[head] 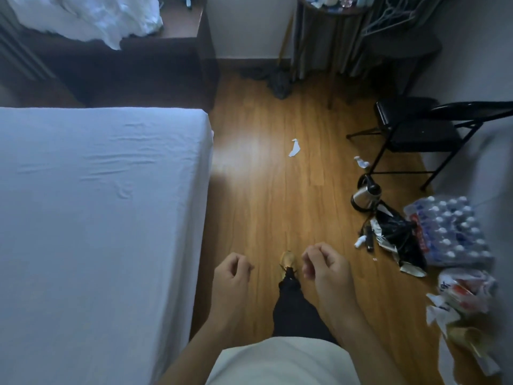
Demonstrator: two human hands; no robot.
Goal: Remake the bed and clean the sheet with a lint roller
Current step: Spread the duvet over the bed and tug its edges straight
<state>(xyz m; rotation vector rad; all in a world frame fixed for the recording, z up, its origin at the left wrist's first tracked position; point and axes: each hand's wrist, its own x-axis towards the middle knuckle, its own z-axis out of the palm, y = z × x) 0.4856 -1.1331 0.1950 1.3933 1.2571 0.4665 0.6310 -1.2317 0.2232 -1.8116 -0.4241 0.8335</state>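
Person stands on the wood floor [263,190] beside the bed [97,218], which fills the left of the frame. Left hand [231,273] and right hand [324,266] hang at lower centre over the floor, fingers loosely curled, both holding nothing and touching nothing. The fitted white sheet [105,168] is already on the mattress, mostly flat, with shallow wrinkles near the upper middle of the bed. A crumpled white bundle [88,18], probably the duvet or top sheet, lies on the dark furniture [138,68] at upper left, well apart from the hands. No lint roller can be made out; it may sit in the clutter [394,234] at lower right by the water bottle pack [449,232], too small to tell. Handling judgement: the bundle is soft, limp and bulky but light, so take it by an edge or two corners with both hands and shake it open instead of grabbing the middle. The sheet is thin and will bunch under a roller, so hold it taut with one hand. Black folding chair [416,129] stands at right, with paper scraps [294,148] on the floor.
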